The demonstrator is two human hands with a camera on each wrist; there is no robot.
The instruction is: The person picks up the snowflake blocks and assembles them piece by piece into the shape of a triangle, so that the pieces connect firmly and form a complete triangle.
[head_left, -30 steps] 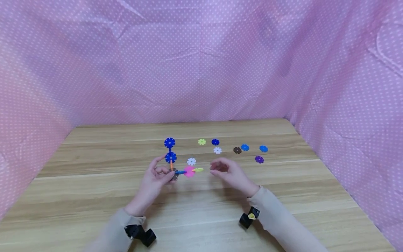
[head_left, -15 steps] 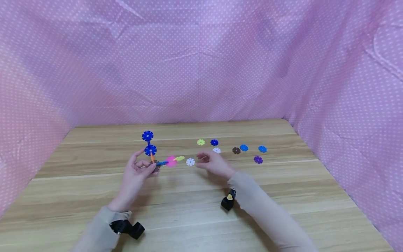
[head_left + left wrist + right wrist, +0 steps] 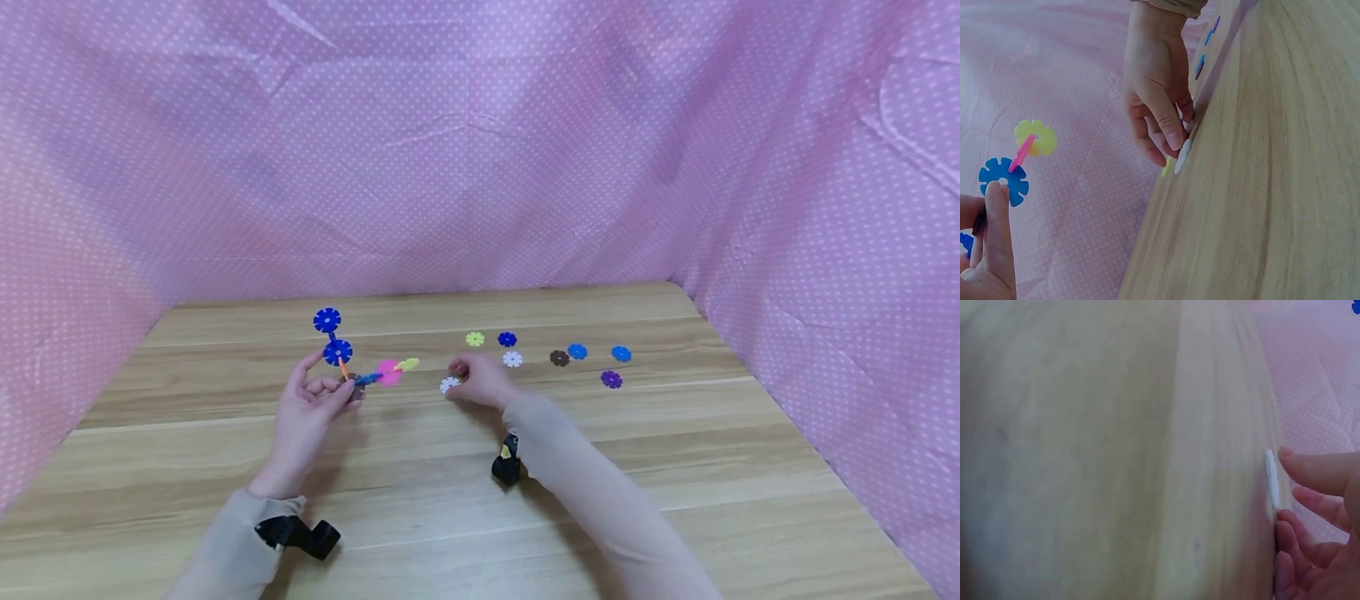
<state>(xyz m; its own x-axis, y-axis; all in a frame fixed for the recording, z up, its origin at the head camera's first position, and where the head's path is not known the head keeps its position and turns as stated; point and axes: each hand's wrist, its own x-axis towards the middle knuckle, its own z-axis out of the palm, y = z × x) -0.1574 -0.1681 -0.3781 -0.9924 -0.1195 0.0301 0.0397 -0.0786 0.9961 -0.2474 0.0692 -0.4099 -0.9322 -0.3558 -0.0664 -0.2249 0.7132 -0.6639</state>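
Note:
In the head view my left hand (image 3: 303, 408) pinches a brown notched disc (image 3: 354, 387) in a chain of snowflake discs. Dark blue discs (image 3: 337, 352) rise on the upper branch, joined by an orange disc (image 3: 343, 368). Rightward run a blue disc (image 3: 1004, 180), a pink disc (image 3: 388, 372) and a yellow disc (image 3: 407, 365), held above the table. My right hand (image 3: 483, 380) reaches down to a white disc (image 3: 448, 385) lying flat on the table. Its thumb and fingers are at the disc's edge in the right wrist view, not visibly closed round it.
Loose discs lie farther back and right: a yellow-green disc (image 3: 475, 339), a dark blue disc (image 3: 507, 339), a second white disc (image 3: 512, 359), a brown disc (image 3: 559, 358), two light blue discs (image 3: 621, 354) and a purple disc (image 3: 611, 379). Pink dotted cloth (image 3: 465, 167) surrounds the wooden table (image 3: 420, 500).
My left hand has carried the disc chain left and slightly away. My right hand has moved left and down to the nearer white disc, which stays on the table.

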